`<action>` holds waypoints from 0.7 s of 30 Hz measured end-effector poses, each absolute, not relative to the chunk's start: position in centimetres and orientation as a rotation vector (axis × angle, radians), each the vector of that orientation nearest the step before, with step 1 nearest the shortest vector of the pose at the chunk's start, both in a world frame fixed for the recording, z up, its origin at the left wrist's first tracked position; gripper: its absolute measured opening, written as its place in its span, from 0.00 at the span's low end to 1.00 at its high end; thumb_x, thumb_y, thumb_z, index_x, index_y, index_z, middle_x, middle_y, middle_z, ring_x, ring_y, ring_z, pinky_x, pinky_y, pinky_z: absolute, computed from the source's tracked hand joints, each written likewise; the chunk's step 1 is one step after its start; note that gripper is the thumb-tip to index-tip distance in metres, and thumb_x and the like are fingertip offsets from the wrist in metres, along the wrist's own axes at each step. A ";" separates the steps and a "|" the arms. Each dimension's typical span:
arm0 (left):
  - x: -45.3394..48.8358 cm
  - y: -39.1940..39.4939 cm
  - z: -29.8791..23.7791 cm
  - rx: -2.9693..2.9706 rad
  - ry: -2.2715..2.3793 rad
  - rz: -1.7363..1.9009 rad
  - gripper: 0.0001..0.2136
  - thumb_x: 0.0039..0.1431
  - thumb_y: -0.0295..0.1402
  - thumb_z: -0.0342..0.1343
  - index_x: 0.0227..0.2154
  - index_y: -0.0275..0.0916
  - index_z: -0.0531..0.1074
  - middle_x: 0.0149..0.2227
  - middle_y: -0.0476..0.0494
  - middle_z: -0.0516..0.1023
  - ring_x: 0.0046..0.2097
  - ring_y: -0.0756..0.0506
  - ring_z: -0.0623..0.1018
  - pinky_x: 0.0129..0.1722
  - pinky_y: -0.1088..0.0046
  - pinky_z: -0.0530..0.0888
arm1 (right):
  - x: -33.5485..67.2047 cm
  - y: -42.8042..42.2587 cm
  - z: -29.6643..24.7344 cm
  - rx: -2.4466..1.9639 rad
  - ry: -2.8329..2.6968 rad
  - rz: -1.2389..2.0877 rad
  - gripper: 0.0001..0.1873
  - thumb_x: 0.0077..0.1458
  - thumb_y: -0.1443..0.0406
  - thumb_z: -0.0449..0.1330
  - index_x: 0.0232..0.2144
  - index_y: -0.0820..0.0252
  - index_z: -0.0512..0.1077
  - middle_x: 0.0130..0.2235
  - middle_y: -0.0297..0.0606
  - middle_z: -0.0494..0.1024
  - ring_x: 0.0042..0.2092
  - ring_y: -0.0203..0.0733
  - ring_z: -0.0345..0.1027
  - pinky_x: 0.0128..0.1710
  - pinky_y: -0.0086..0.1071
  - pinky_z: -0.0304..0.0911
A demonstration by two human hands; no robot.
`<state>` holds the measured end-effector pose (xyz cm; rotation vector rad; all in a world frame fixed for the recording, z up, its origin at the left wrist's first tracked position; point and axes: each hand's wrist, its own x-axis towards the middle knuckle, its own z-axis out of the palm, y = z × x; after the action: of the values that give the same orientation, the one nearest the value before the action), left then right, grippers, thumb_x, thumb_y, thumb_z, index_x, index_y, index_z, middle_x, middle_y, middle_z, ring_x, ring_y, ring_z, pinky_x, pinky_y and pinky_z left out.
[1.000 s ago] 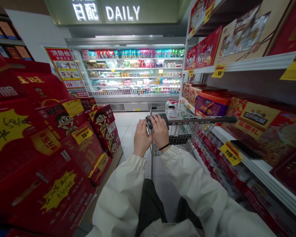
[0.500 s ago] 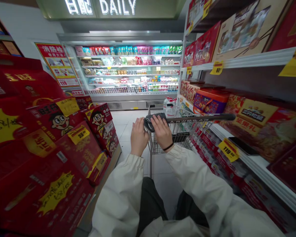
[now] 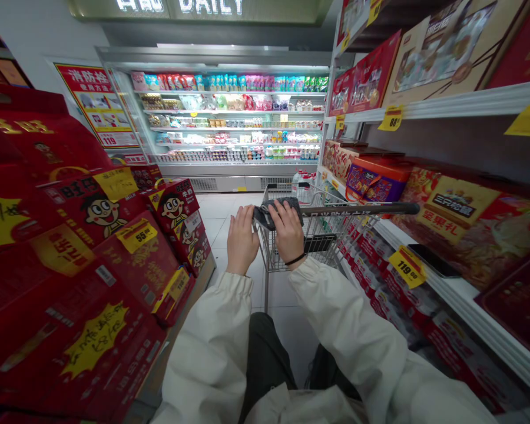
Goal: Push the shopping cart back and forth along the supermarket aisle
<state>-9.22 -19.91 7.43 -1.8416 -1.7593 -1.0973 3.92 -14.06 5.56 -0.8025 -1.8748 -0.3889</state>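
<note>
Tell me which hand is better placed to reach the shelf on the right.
Right, probably: the right hand rests on the grey cloth over the cart handle, nearer that shelf than the left hand.

Left hand (image 3: 242,241) and right hand (image 3: 288,232) grip a gray cloth (image 3: 276,211) on the shopping cart handle (image 3: 357,208), red gift boxes (image 3: 136,259) just left of it.
</note>
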 end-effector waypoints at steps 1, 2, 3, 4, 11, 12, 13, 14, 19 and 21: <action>-9.5 -20.0 7.5 -1.822 -1.774 -1.062 0.33 0.49 0.19 0.44 0.62 0.35 0.57 0.64 0.37 0.63 0.69 0.40 0.56 0.68 0.50 0.52 | 3.5 -14.2 5.7 -0.790 -1.911 -0.392 0.31 0.59 0.78 0.42 0.61 0.58 0.64 0.64 0.40 0.64 0.68 0.41 0.49 0.67 0.44 0.49; -9.8 -20.0 7.6 -1.800 -1.787 -1.031 0.32 0.51 0.20 0.44 0.62 0.36 0.58 0.64 0.38 0.64 0.68 0.40 0.57 0.68 0.50 0.51 | 3.6 -14.2 5.8 -0.778 -1.941 -0.396 0.31 0.59 0.78 0.43 0.61 0.58 0.64 0.64 0.40 0.64 0.68 0.41 0.49 0.67 0.43 0.49; -10.2 -20.1 7.7 -1.779 -1.800 -1.009 0.31 0.52 0.21 0.44 0.62 0.38 0.59 0.64 0.40 0.64 0.68 0.40 0.58 0.68 0.50 0.50 | 4.0 -14.1 5.7 -0.769 -1.962 -0.400 0.31 0.59 0.78 0.43 0.61 0.58 0.64 0.65 0.40 0.63 0.68 0.41 0.49 0.67 0.43 0.49; -10.7 -20.1 7.8 -1.759 -1.812 -0.995 0.31 0.53 0.22 0.44 0.62 0.39 0.60 0.63 0.40 0.65 0.67 0.41 0.60 0.68 0.50 0.49 | 4.9 -13.8 5.5 -0.765 -1.971 -0.406 0.32 0.58 0.78 0.43 0.61 0.57 0.64 0.65 0.40 0.63 0.68 0.41 0.49 0.67 0.43 0.49; -12.1 -19.6 8.5 -1.648 -1.873 -0.997 0.30 0.52 0.24 0.47 0.62 0.36 0.60 0.64 0.36 0.64 0.68 0.37 0.57 0.68 0.47 0.44 | 11.8 -10.4 3.1 -0.896 -1.702 -0.468 0.32 0.58 0.78 0.40 0.61 0.60 0.64 0.63 0.44 0.66 0.69 0.43 0.47 0.66 0.49 0.50; -11.6 -19.3 8.5 -1.655 -1.865 -0.988 0.31 0.52 0.24 0.47 0.62 0.35 0.59 0.64 0.36 0.63 0.69 0.36 0.55 0.68 0.46 0.43 | 11.7 -10.3 3.0 -0.909 -1.671 -0.475 0.32 0.58 0.78 0.40 0.61 0.61 0.64 0.63 0.45 0.66 0.69 0.43 0.47 0.66 0.49 0.50; -10.9 -19.0 8.5 -1.686 -1.843 -0.969 0.32 0.52 0.24 0.47 0.63 0.35 0.58 0.65 0.36 0.62 0.69 0.36 0.53 0.68 0.46 0.43 | 11.3 -10.3 2.9 -0.911 -1.655 -0.481 0.32 0.59 0.78 0.39 0.61 0.61 0.64 0.63 0.45 0.66 0.69 0.43 0.46 0.66 0.49 0.50; -10.0 -18.6 8.4 -1.734 -1.811 -0.945 0.32 0.52 0.24 0.47 0.63 0.36 0.58 0.65 0.37 0.62 0.70 0.37 0.52 0.68 0.46 0.43 | 10.5 -10.4 3.0 -0.903 -1.658 -0.489 0.32 0.59 0.78 0.39 0.61 0.61 0.64 0.63 0.46 0.65 0.69 0.43 0.46 0.66 0.49 0.50; -6.3 -16.6 8.0 -1.859 -1.742 -0.922 0.32 0.50 0.21 0.46 0.62 0.35 0.60 0.64 0.37 0.64 0.68 0.39 0.56 0.68 0.50 0.48 | 6.1 -11.1 3.6 -0.821 -1.801 -0.523 0.28 0.62 0.75 0.41 0.61 0.60 0.65 0.64 0.44 0.64 0.68 0.42 0.50 0.65 0.45 0.52; -6.2 -16.3 8.0 -1.835 -1.765 -0.949 0.32 0.50 0.21 0.45 0.61 0.36 0.61 0.63 0.37 0.66 0.67 0.40 0.59 0.68 0.48 0.48 | 6.1 -10.9 3.6 -0.803 -1.837 -0.526 0.28 0.63 0.75 0.41 0.61 0.59 0.65 0.64 0.44 0.64 0.67 0.42 0.51 0.66 0.45 0.52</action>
<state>-6.24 -16.33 8.02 -1.8351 -1.7653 -0.9493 6.08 -10.91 3.58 -0.8032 -1.8369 -0.5263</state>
